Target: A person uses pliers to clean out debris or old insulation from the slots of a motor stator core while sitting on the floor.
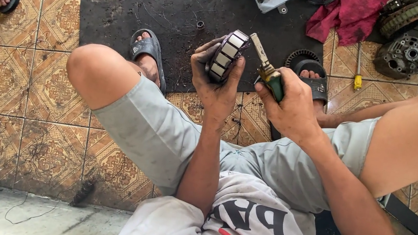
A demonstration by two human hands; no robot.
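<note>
Head view shows us seated above a patterned tile floor [12, 104], knees spread. Near the upper centre of the frame, our left hand [217, 77] is clenched around a ring-shaped stator core [227, 55] with pale rectangular poles along its rim, held upright. Just beside it, our right hand [291, 105] grips the green handle of a tool [266, 68] whose pale blade points up towards the core. A black mat [179, 19] lies under our sandalled feet; a red rag [349, 11] sits at upper right.

Ring-shaped stator core [225, 55] upright, green-handled tool [267, 69] tilted beside
</note>
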